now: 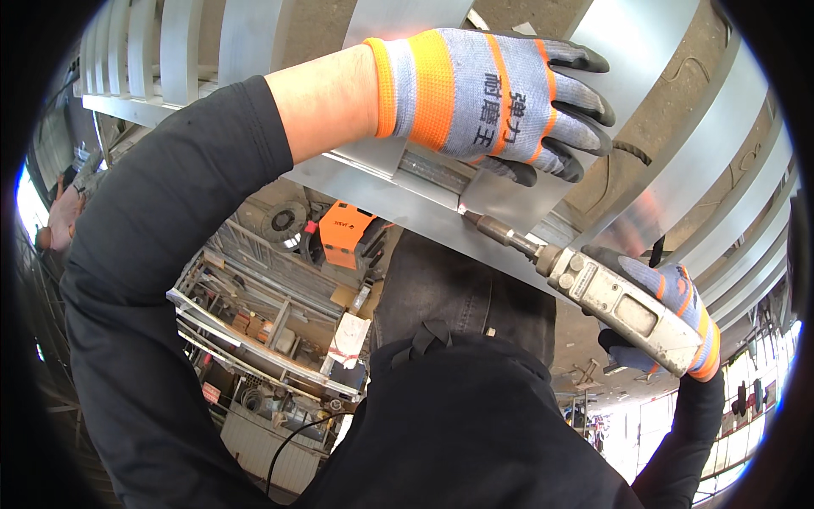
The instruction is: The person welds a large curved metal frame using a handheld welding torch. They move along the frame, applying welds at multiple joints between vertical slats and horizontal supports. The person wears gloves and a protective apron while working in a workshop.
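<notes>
My left hand point(517, 106), in a grey and orange glove with dark fingertips, is stretched over the metal frame. Its fingers are apart, and they seem to rest on or just above a wide silver metal slat point(627, 51); contact is hard to tell. In my right hand point(678, 297), gloved alike, is a pale metal handheld welding gun point(615, 310), its body partly hiding the fingers. The gun's narrow nozzle points up and left at the long silver rail point(398, 204) of the frame, where a small bright spot shows at the tip.
Curved-looking silver slats point(695, 170) spread to both sides of the frame. An orange machine point(343, 235) stands on the floor below, near a rack point(263, 339) with metal stock and tools. Another person point(64, 216) is at the far left.
</notes>
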`<state>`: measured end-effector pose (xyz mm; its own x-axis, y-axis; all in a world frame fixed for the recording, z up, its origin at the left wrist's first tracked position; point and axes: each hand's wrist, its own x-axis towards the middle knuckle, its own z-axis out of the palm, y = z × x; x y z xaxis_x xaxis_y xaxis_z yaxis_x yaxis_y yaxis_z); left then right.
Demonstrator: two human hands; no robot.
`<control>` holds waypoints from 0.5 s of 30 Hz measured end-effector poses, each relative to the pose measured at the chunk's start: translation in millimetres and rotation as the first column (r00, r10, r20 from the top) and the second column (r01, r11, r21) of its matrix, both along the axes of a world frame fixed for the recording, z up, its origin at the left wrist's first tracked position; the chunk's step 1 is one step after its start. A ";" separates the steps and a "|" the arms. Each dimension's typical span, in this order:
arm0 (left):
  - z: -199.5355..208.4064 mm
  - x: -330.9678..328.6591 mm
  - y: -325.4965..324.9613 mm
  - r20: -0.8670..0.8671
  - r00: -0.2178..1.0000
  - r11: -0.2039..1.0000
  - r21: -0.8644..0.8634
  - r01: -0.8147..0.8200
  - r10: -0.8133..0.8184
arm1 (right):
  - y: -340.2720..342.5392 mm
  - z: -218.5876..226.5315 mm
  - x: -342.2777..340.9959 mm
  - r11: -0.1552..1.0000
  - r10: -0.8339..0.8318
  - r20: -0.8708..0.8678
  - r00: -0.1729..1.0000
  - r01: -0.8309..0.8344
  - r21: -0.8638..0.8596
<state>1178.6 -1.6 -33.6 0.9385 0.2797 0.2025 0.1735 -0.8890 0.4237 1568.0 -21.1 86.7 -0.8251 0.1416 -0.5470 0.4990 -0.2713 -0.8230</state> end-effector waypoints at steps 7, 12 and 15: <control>-1.3 -2.7 -4.2 -0.075 0.997 0.999 0.032 0.011 -0.008 | 1.6 5.0 -13.2 0.997 -0.003 0.138 0.990 0.013 -0.072; -1.9 -3.3 -4.4 -0.072 0.997 0.998 0.065 0.017 -0.012 | -0.2 18.7 -17.6 0.992 -0.033 0.279 0.960 0.066 -0.109; 1.1 -4.2 -4.8 -0.102 0.994 0.998 0.048 0.028 -0.023 | -0.1 21.1 -16.1 0.989 -0.088 0.256 0.963 0.116 -0.096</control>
